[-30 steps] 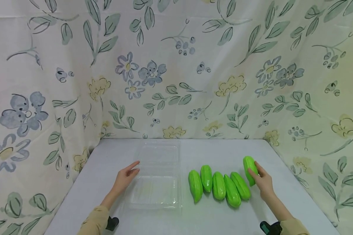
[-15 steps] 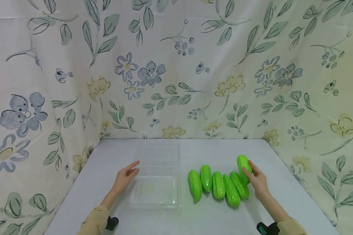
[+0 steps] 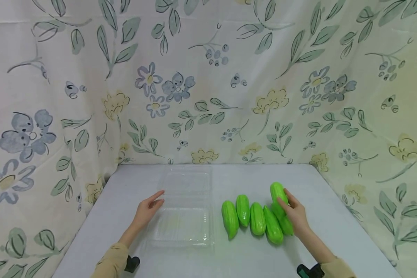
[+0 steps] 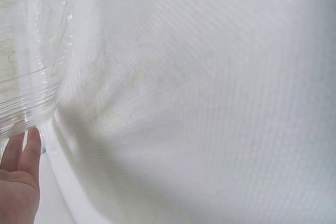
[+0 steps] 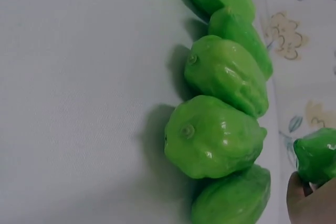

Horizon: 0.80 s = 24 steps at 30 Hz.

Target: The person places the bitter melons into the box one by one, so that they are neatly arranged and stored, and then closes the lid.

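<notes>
My right hand (image 3: 296,214) holds a green papaya (image 3: 277,190) by its side, thumb on the near face. It is raised over the far right end of a row, overlapping the rightmost fruit in the head view. In the right wrist view, part of the held fruit (image 5: 317,156) shows above the fingers. Several more shiny, ribbed green papayas (image 3: 258,219) lie side by side on the table. My left hand (image 3: 149,207) is beside a clear plastic clamshell box (image 3: 182,245), fingers extended at its left edge near the hinge. The left wrist view shows fingertips (image 4: 32,139) right at the ridged plastic.
The clamshell lies unfolded on the white table (image 3: 243,258), one half behind the other. A floral curtain (image 3: 208,81) hangs close behind the table and along both sides. Dark wrist camera mounts (image 3: 311,271) sit at both cuffs.
My right hand has moved left with the papaya, from right of the row to over its rightmost fruit. The left hand and the clamshell have stayed put.
</notes>
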Tool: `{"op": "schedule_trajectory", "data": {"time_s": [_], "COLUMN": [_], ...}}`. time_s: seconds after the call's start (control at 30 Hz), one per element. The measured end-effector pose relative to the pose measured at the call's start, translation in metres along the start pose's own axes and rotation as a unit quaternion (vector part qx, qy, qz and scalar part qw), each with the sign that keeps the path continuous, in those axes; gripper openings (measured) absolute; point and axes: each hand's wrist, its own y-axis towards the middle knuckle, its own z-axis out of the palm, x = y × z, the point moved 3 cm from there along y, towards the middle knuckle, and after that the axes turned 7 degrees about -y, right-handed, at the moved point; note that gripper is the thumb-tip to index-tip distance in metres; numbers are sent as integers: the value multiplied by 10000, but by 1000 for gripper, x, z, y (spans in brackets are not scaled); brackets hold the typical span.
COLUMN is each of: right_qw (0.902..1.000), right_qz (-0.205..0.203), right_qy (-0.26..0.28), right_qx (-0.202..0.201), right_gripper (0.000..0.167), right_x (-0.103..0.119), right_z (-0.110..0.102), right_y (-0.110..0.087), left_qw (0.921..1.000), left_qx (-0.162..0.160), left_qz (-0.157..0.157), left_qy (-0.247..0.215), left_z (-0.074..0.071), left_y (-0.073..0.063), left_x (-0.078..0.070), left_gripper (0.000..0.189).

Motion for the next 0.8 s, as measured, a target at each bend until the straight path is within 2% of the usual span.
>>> {"op": "schedule_trajectory", "data": {"time_s": [0.33,0.57,0.8], "right_qw": [9995,9993,9987], "right_qz": [-177,-193,-300], "right_qy": [192,181,147], "right_qx": [167,276,372], "right_gripper": [69,69,67], "right_x": [15,19,20], "right_z": [22,38,48], "right_y": [-9,-11,-13], "left_qw": [9997,9995,9995], "left_qx": [-70,-114,-118], "left_qz": [-93,36,-116], "left_qy": [223,295,254], "left_z": [0,0,1], "left_y": [2,0,1], "left_x": [2,0,1], "left_gripper": [47,46,45]}}
